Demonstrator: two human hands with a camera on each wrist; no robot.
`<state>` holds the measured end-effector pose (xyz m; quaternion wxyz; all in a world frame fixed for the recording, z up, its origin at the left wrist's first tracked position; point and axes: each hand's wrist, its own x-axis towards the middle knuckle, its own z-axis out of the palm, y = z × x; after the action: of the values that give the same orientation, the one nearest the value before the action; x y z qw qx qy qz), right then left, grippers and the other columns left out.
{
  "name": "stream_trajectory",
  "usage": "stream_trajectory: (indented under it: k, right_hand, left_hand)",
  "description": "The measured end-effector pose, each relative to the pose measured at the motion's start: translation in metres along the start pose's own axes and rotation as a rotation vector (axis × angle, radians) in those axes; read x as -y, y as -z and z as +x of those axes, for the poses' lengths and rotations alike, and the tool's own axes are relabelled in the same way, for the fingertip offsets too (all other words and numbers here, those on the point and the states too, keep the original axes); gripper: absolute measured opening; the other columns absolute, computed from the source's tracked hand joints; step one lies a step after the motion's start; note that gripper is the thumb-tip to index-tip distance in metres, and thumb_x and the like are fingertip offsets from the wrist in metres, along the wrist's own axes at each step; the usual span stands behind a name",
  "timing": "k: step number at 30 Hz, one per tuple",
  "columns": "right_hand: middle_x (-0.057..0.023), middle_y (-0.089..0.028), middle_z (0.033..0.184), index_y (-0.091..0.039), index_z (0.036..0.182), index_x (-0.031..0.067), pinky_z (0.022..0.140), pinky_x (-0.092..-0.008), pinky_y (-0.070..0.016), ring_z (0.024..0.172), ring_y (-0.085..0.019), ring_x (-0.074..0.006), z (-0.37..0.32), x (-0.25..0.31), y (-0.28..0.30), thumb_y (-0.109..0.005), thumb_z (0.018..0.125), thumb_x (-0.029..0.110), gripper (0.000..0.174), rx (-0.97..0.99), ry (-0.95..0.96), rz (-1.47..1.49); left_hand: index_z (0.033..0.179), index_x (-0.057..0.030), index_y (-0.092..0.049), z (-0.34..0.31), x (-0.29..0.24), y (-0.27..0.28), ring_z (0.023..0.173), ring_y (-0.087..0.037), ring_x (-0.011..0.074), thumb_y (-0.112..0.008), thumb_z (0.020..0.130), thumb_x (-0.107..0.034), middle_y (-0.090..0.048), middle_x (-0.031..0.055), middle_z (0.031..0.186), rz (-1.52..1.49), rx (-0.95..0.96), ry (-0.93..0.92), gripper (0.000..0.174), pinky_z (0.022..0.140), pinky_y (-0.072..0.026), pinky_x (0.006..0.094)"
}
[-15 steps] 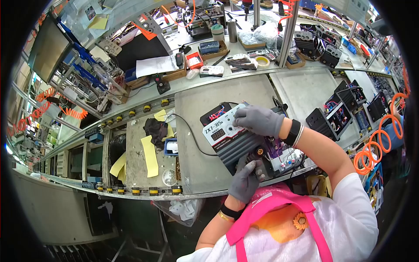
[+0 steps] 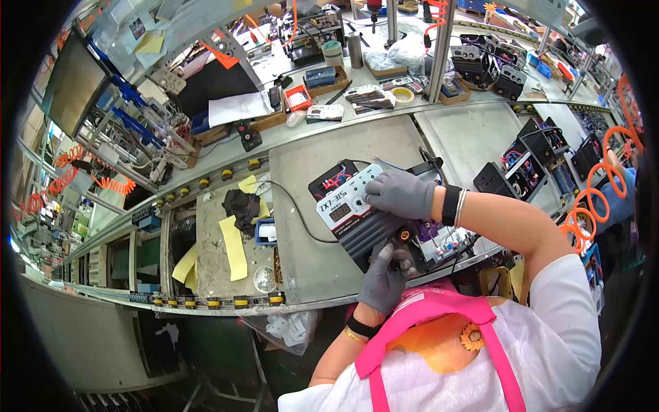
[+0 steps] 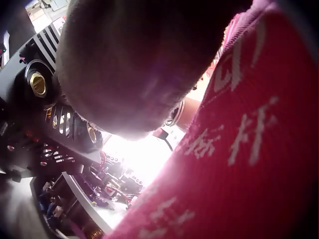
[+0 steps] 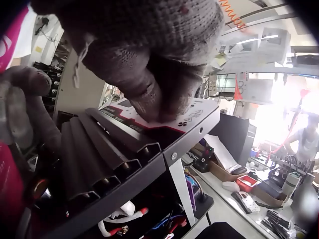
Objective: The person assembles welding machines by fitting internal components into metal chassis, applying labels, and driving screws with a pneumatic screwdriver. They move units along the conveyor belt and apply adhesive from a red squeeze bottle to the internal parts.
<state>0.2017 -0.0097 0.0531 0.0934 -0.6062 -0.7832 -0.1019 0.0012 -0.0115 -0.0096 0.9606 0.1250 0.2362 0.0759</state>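
Note:
A welding machine [image 2: 364, 240] with a finned black front and a white panel [image 2: 347, 192] marked ZX7-315 lies tilted on the bench. In a grey glove, my right hand [image 2: 401, 193] reaches over it. Its bunched thumb and finger pinch at the panel's round control knob [image 2: 357, 201], partly covering it; the right wrist view shows these fingertips down on the panel. My left hand [image 2: 382, 285], also gloved, curls its thumb and fingers at the lower end of the black front, beside a brass socket [image 3: 38, 84]. The left wrist view hides most of its grip.
Other opened machines [image 2: 511, 172] stand to the right. A black cable [image 2: 302, 213] runs left from the machine. Left of it are yellow paper strips [image 2: 233, 247], a dark cloth [image 2: 241, 209] and a blue box [image 2: 266, 232]. An orange coiled hose [image 2: 607, 185] hangs at the right.
My right fingertips have shifted down along the white panel, closer to the knob. The left hand stays at the lower end of the front. The head view has shifted slightly.

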Motion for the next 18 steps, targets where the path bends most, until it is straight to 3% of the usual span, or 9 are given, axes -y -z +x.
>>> stream_trajectory:
  k: [3, 6, 7, 9, 14, 15, 18]
  right_hand:
    - [-0.0082, -0.057, 0.09, -0.064, 0.092, 0.01, 0.071, -0.0366, -0.0492, 0.083, -0.06, -0.0267, -0.004, -0.005, -0.007, -0.053, 0.081, 0.016, 0.017, -0.125, -0.02, 0.077]
    - [-0.0079, -0.057, 0.09, -0.064, 0.093, 0.0098, 0.073, -0.0362, -0.0488, 0.083, -0.06, -0.0264, -0.007, 0.001, 0.0, -0.054, 0.081, 0.017, 0.018, -0.02, -0.04, 0.005]
    - [-0.0078, -0.057, 0.09, -0.065, 0.095, 0.0104, 0.073, -0.0358, -0.0487, 0.083, -0.06, -0.0261, -0.009, -0.001, -0.001, -0.054, 0.081, 0.017, 0.019, -0.092, -0.036, 0.059]
    - [-0.007, -0.059, 0.093, -0.065, 0.097, 0.0105, 0.079, -0.0344, -0.0482, 0.086, -0.06, -0.0262, -0.007, 0.004, -0.001, -0.054, 0.082, 0.016, 0.02, -0.041, -0.096, 0.049]
    - [-0.0064, -0.06, 0.105, -0.064, 0.108, 0.0132, 0.083, -0.0341, -0.0493, 0.096, -0.059, -0.027, -0.009, 0.007, 0.002, -0.054, 0.085, 0.014, 0.026, -0.046, -0.208, 0.146]
    - [-0.0067, -0.06, 0.105, -0.062, 0.112, 0.0138, 0.082, -0.0349, -0.0505, 0.097, -0.06, -0.0282, -0.011, 0.011, 0.015, -0.054, 0.084, 0.011, 0.029, -0.148, -0.177, 0.22]
    - [-0.0079, -0.061, 0.102, -0.064, 0.105, 0.0144, 0.08, -0.0368, -0.0498, 0.089, -0.061, -0.029, -0.012, 0.013, 0.035, -0.054, 0.086, 0.015, 0.022, -0.145, -0.3, 0.313]
  left_hand:
    - [0.101, -0.0176, -0.054, 0.003, 0.001, 0.001, 0.074, -0.053, 0.0167, -0.057, 0.092, -0.029, -0.06, 0.0027, 0.085, -0.021, 0.045, 0.001, 0.015, 0.071, -0.0469, 0.0344]
    - [0.102, -0.0179, -0.055, 0.004, 0.0, 0.008, 0.074, -0.054, 0.0176, -0.057, 0.091, -0.03, -0.06, 0.003, 0.084, -0.018, 0.069, -0.008, 0.016, 0.071, -0.0478, 0.0345]
    - [0.102, -0.018, -0.055, 0.007, 0.002, 0.011, 0.075, -0.054, 0.0178, -0.057, 0.091, -0.031, -0.06, 0.0032, 0.084, -0.024, 0.082, -0.009, 0.017, 0.071, -0.048, 0.0344]
    - [0.106, -0.0178, -0.057, 0.008, 0.005, 0.015, 0.077, -0.055, 0.0187, -0.057, 0.091, -0.034, -0.061, 0.0034, 0.085, -0.042, 0.111, -0.019, 0.022, 0.073, -0.0487, 0.0353]
    - [0.108, -0.0124, -0.055, 0.0, -0.006, 0.002, 0.08, -0.056, 0.0203, -0.054, 0.091, -0.041, -0.061, 0.0066, 0.093, -0.043, 0.091, -0.015, 0.033, 0.078, -0.0485, 0.0376]
    - [0.108, -0.011, -0.054, 0.0, -0.007, 0.001, 0.081, -0.056, 0.0206, -0.053, 0.091, -0.042, -0.061, 0.0073, 0.095, -0.055, 0.096, -0.012, 0.036, 0.079, -0.0484, 0.0381]
    - [0.114, -0.0079, -0.051, 0.0, -0.011, 0.002, 0.087, -0.056, 0.0227, -0.052, 0.091, -0.047, -0.059, 0.01, 0.103, -0.113, 0.127, -0.023, 0.045, 0.082, -0.0481, 0.039]
